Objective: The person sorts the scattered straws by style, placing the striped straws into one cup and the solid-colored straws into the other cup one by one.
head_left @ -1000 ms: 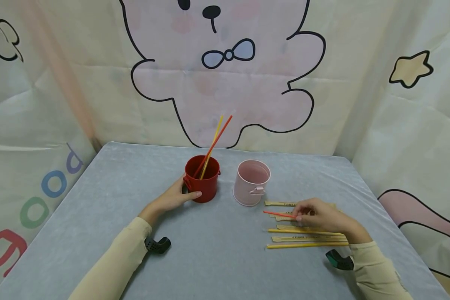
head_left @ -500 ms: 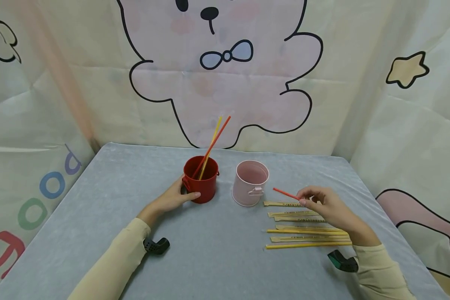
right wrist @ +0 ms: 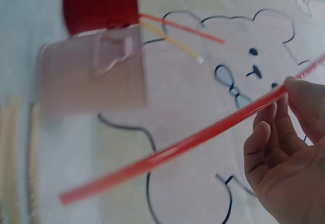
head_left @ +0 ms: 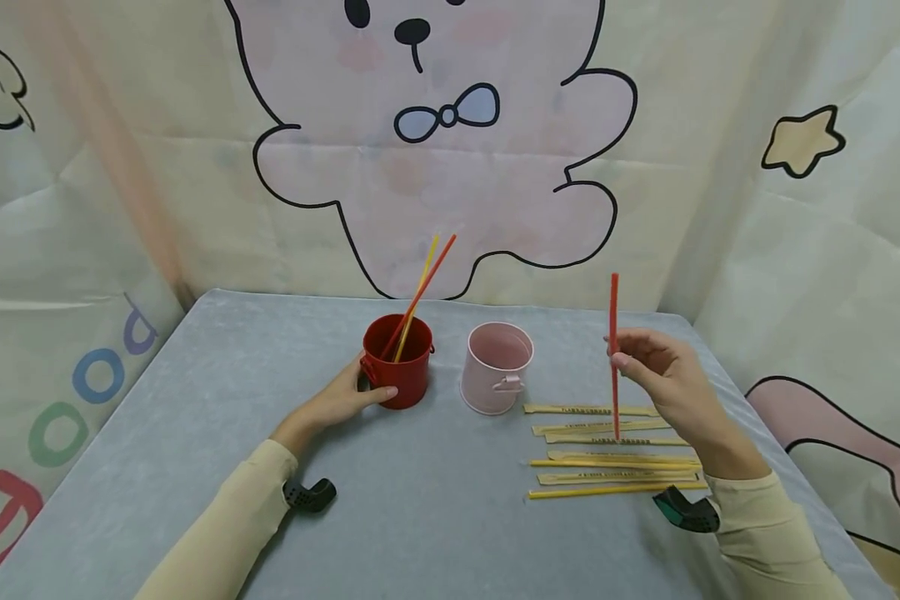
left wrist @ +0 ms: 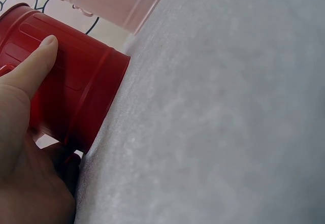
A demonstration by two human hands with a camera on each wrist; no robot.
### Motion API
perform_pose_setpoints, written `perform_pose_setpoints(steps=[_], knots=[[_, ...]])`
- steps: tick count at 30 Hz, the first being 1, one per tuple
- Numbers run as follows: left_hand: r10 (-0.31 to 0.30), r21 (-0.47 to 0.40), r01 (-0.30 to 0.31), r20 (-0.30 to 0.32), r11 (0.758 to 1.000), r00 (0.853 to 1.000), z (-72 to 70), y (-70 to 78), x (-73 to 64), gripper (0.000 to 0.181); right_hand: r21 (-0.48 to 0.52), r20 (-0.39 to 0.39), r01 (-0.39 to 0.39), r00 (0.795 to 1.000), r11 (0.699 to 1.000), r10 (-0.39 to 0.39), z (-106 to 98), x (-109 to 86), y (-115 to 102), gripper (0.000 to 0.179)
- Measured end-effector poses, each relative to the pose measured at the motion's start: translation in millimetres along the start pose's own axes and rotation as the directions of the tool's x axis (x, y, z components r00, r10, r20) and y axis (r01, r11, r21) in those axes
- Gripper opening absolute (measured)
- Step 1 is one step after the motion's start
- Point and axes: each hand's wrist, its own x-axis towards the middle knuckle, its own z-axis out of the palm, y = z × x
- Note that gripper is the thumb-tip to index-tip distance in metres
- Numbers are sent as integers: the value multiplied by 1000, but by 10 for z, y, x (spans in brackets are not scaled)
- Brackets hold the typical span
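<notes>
Illegibly printed wrappers (head_left: pixel 570 409); right hand (head_left: pixel 671 383) pinches red straw (head_left: pixel 614 304).

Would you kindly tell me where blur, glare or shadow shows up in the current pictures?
Head view: mostly sharp, with a soft shadow beside the left sleeve; left wrist: the tablecloth blurs towards the right edge; right wrist: the pink bucket and beige strips look blurred, and pale glare streaks the red straw.

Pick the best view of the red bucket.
Head: the red bucket shows sharp, rim to base, mouth visible. Left wrist: closer, but cropped at the left edge; right wrist: blurred, cropped at the top.
</notes>
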Motion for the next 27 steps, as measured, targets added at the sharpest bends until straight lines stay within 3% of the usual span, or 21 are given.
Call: perform_pose_setpoints(steps=[6,14,18,27], knots=[[8,-9,-8,-4,1000,1000,2,-20,7,83,196,-30,19,999,981,-13,162,231,-146,26],[6,-3,-6,-10,1000,1000,0,-25,-9,83,430,-125,85,992,899,-34,450,543,-219,25],[3,-1,-3,-7,1000,1000,0,-20,-12,83,478,-194,107,981,872,-14,585,671,-229,21],[-3,-22,2,-6,1000,1000,3,-13,7,83,456,-246,120,969,882,-5,875,875,-222,22]])
